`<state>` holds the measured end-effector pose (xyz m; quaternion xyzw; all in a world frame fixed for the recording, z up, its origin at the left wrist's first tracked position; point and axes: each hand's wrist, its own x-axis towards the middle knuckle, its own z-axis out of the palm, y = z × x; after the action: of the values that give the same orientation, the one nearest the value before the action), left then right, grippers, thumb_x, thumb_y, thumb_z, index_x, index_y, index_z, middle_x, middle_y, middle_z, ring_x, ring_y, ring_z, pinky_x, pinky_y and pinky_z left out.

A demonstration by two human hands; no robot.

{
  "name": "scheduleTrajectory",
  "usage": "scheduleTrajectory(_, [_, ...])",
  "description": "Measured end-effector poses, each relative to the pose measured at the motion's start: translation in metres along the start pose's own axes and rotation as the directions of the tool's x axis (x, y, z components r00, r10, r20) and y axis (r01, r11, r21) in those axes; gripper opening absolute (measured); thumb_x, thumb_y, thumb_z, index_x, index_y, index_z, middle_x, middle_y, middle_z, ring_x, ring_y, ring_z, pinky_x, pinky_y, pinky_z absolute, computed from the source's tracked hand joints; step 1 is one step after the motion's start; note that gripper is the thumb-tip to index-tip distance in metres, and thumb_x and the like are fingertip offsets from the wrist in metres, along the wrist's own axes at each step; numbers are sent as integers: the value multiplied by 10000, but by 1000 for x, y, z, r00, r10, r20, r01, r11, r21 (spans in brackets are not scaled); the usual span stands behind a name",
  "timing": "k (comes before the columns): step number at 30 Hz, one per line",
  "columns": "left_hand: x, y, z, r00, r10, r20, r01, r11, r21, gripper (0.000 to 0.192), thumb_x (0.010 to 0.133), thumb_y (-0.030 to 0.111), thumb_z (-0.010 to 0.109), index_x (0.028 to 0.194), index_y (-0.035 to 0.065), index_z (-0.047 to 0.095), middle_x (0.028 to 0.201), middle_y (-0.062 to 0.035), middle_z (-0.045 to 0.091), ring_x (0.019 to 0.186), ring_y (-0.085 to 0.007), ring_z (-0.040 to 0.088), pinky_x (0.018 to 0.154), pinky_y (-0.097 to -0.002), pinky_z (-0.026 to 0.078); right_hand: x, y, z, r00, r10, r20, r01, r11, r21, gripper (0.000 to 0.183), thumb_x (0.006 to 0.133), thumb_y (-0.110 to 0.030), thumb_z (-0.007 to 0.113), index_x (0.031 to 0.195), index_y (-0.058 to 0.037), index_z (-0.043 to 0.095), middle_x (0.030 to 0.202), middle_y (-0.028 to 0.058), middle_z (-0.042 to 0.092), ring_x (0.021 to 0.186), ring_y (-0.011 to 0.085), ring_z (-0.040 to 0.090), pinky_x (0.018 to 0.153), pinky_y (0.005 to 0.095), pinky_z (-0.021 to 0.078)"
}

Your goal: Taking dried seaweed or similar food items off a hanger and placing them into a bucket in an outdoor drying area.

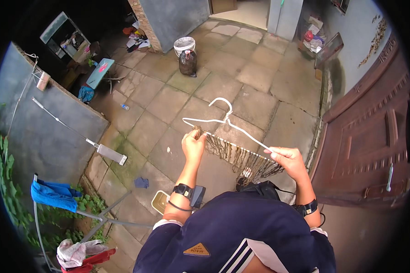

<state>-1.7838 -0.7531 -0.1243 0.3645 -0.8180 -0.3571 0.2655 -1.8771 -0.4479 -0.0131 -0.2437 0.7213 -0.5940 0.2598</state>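
Note:
A white wire clothes hanger [244, 131] is stretched out before me, its hook pointing away from my body. Brown stringy strands [222, 146] hang from its lower bar in a long row. My left hand [194, 141] pinches the bar near the left corner, where a small brown bunch of the strands sits at the fingertips. At the right corner, my right hand [288, 159] grips the hanger between thumb and fingers. The strands' lower ends hang close to my dark blue shirt, partly over a dark item at my waist.
A white bucket [184, 43] and a tied black bag [188, 63] stand on the paving. Left are a flat mop [112, 154], a metal rack holding a blue towel [54, 195], and a small table [100, 73]. A brown door [369, 136] is at right.

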Motion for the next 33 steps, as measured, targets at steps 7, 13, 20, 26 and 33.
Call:
scheduleTrajectory(7, [75, 13, 61, 988, 13, 155, -10, 1000, -23, 277, 854, 211, 526, 1066, 37, 562, 925, -200, 617, 887, -347, 577, 785, -423, 438, 114, -14, -66, 987, -49, 154, 59, 996, -64, 223, 857, -158, 634, 1021, -15, 682, 877, 40, 698, 736, 60, 564, 676, 215, 461])
scheduleTrajectory(13, [129, 43, 96, 996, 68, 63, -74, 992, 101, 256, 870, 235, 485, 1032, 67, 591, 857, -195, 639, 797, -386, 614, 714, -462, 476, 199, 1, -68, 970, -63, 234, 77, 996, -51, 226, 845, -161, 639, 1018, -23, 681, 884, 66, 703, 760, 84, 605, 704, 244, 485])
scheduleTrajectory(20, [241, 59, 150, 971, 51, 233, 21, 955, -297, 207, 940, 246, 463, 884, 66, 547, 669, -44, 586, 590, -136, 510, 574, -284, 416, 317, 14, -24, 957, -138, 254, 228, 902, -366, 204, 845, -140, 625, 1019, -46, 675, 801, 106, 689, 672, 108, 611, 637, 258, 478])
scheduleTrajectory(26, [351, 32, 146, 900, -29, 436, 345, 659, -668, 174, 946, 203, 484, 844, 66, 517, 663, 34, 463, 605, -65, 409, 554, -216, 326, 425, 0, -8, 979, -105, 175, 146, 959, -242, 218, 853, -181, 608, 1014, -54, 681, 748, 102, 683, 595, 85, 567, 586, 250, 464])
scheduleTrajectory(33, [458, 16, 140, 857, -194, 478, 491, 589, -642, 163, 908, 188, 492, 784, 82, 498, 621, 59, 383, 545, -42, 319, 498, -203, 246, 548, 4, -9, 993, -112, 40, 118, 976, -183, 220, 865, -180, 608, 1029, -53, 682, 784, 59, 680, 651, 47, 521, 597, 223, 441])
